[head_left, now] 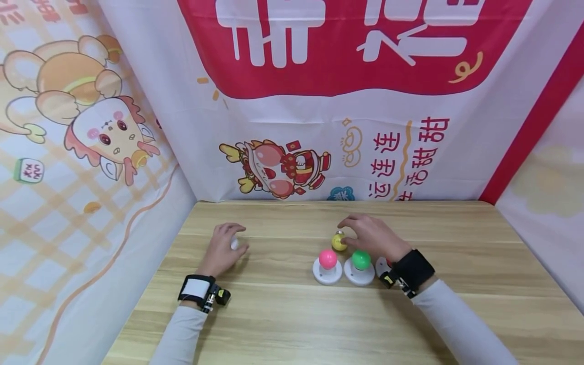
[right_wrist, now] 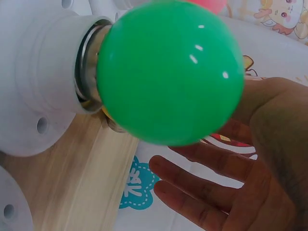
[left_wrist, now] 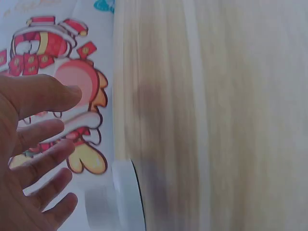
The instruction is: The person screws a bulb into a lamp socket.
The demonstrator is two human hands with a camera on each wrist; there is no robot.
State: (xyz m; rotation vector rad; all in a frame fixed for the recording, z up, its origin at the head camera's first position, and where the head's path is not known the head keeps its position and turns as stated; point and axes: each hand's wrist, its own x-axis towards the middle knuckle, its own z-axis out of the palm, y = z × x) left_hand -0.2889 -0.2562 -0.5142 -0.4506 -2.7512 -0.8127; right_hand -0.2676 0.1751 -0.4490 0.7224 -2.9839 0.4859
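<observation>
A small yellow bulb [head_left: 338,243] with a metal cap lies on the table. My right hand [head_left: 371,235] reaches over it, thumb tip overlapping its side and index fingertip close by the cap. In the right wrist view a green bulb [right_wrist: 171,72], seated in a white lamp holder [right_wrist: 45,62], hides my thumb and index tips; the other fingers are loosely extended. Far to the left, my left hand [head_left: 222,249] is spread beside a white lamp holder [left_wrist: 127,197], fingers relaxed and apart from it in the left wrist view.
A pink bulb [head_left: 327,259] stands upright in a white holder left of the green one. Another white holder [head_left: 382,265] with something red is partly hidden by my right wrist camera [head_left: 388,279]. Printed cloth [head_left: 283,116] hangs behind the wooden table [head_left: 274,324].
</observation>
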